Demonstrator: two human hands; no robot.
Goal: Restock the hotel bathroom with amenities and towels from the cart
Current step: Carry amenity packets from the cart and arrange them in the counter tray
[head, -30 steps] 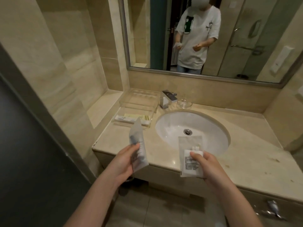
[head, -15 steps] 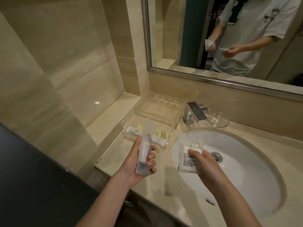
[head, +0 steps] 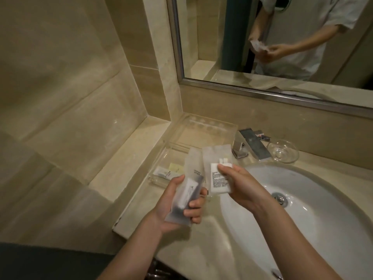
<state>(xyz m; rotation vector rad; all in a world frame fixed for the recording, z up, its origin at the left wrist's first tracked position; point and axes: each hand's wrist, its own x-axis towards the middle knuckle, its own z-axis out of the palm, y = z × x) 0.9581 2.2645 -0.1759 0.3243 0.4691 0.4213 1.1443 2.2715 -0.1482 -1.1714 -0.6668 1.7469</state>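
Frosted sachet (head: 185, 188) with dark contents, upright in left hand (head: 164, 207), white-labelled sachet (head: 217, 170) just beside, pinched by right hand (head: 244, 188)

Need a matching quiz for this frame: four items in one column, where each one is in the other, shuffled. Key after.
Items
1. frosted pouch with a dark item
2. pouch with a white printed label
3. glass bowl
4. clear acrylic tray

Places
A. on the counter, right of the faucet
B. held in the right hand
C. on the counter, left of the faucet
D. held in the left hand

Pairs: 1-D, 2-B, 3-A, 4-C
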